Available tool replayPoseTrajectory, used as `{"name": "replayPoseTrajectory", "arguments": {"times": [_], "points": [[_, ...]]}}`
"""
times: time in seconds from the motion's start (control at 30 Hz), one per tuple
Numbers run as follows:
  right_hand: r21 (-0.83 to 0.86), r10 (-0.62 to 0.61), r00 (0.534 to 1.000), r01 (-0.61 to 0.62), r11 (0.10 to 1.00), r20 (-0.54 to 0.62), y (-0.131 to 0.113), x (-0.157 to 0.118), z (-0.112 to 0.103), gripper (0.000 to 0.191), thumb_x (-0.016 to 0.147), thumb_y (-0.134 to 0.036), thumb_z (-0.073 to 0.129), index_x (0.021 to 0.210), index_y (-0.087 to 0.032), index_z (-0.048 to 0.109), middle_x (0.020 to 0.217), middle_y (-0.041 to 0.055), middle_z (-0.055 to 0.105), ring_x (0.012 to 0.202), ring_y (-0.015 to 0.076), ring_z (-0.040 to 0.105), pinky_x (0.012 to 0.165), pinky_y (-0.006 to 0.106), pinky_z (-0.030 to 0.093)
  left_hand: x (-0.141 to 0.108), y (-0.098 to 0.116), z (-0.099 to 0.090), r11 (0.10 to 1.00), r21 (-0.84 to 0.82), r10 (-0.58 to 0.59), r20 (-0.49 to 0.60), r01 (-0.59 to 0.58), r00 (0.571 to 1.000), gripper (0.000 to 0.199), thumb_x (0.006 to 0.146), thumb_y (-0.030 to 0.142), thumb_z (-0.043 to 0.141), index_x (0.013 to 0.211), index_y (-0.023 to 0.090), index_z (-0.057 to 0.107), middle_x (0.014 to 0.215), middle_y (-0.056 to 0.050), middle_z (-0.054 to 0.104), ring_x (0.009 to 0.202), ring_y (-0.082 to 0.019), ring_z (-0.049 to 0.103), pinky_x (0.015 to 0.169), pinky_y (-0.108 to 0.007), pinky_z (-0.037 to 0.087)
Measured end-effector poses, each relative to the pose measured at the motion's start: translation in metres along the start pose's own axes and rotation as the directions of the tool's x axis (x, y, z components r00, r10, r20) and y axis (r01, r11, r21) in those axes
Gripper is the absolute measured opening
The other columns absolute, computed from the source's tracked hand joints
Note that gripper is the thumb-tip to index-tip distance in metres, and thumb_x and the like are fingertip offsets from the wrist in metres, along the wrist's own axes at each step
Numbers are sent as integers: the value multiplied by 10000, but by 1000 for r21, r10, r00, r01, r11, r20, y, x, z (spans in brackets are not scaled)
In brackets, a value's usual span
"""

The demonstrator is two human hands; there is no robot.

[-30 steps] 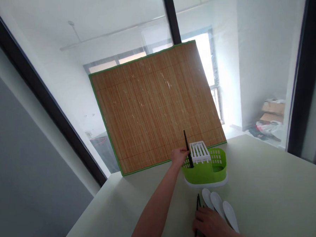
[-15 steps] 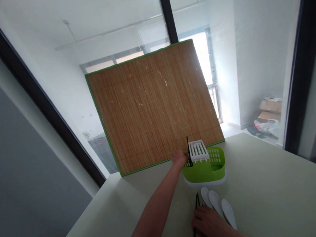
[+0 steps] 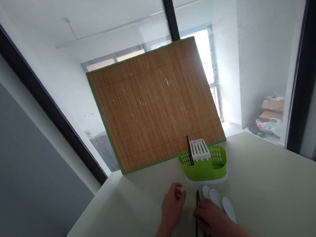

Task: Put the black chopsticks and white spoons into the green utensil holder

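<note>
Black chopsticks (image 3: 196,233) lie on the table, partly under my right hand (image 3: 213,217), whose curled fingers are closed on them. My left hand (image 3: 173,203) hovers to the left of them with nothing in it, thumb and fingers apart. White spoons (image 3: 230,209) lie just right of the chopsticks, partly covered by my right hand. Beyond both hands stands a green basket (image 3: 204,172) with a white base and a white slotted rack (image 3: 199,149) across its middle. Black chopsticks (image 3: 189,150) stand upright in its left compartment.
A bamboo mat (image 3: 155,107) with green edging leans against the glass behind the basket. The pale table (image 3: 271,184) extends to the right. Boxes (image 3: 273,108) and plastic bags show behind the glass.
My left hand has let go at the basket's left compartment and come back toward me, beside my right hand. Chopsticks remain standing in the basket. My right hand has shifted slightly over the chopsticks.
</note>
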State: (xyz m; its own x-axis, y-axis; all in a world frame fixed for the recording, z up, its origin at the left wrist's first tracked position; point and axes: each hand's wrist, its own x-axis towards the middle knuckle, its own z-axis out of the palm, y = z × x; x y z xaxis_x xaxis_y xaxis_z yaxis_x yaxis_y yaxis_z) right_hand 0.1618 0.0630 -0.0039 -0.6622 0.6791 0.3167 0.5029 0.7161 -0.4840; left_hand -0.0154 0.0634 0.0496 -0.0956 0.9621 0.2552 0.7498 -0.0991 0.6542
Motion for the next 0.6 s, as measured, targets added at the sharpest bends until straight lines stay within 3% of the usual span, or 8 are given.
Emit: {"name": "replayPoseTrajectory", "arguments": {"times": [0.07,0.17,0.27,0.43,0.6], "points": [[55,34,999,-32,998,-35,4,0,0,245,784,-77,446,906,-203,618,883,38,627,863,197,557,788,311,394,-31,-5,6,989,124,-106,173,86,979,240,795,385,533,950,214,599,702,-3,660,682,-173,617,626,-271,411],[120,58,997,-51,991,-56,6,0,1,264,795,-73,433,937,-203,614,900,30,639,863,185,569,788,294,400,-60,4,14,929,352,-221,290,111,931,355,666,462,647,917,211,627,780,-53,688,786,-247,640,694,-327,429],[149,48,998,-41,988,-40,5,1,-1,251,813,-89,430,930,-204,620,893,29,643,842,179,578,762,280,412,-68,19,21,884,462,-233,311,68,921,505,606,490,681,1000,179,627,917,-116,685,881,-311,635,745,-373,448],[158,21,998,-11,987,-62,2,2,-6,264,771,-65,456,903,-204,637,879,34,643,843,184,578,758,282,419,-60,23,29,836,549,-180,295,-12,938,297,732,191,535,1002,154,655,940,-142,680,891,-298,647,759,-377,468],[86,12,993,-1,996,-121,2,4,-17,189,804,-113,482,855,-203,640,836,38,627,827,190,565,740,289,408,-50,13,22,781,623,-231,214,50,949,323,762,36,423,943,111,680,920,-177,680,903,-287,649,766,-359,459]]}}
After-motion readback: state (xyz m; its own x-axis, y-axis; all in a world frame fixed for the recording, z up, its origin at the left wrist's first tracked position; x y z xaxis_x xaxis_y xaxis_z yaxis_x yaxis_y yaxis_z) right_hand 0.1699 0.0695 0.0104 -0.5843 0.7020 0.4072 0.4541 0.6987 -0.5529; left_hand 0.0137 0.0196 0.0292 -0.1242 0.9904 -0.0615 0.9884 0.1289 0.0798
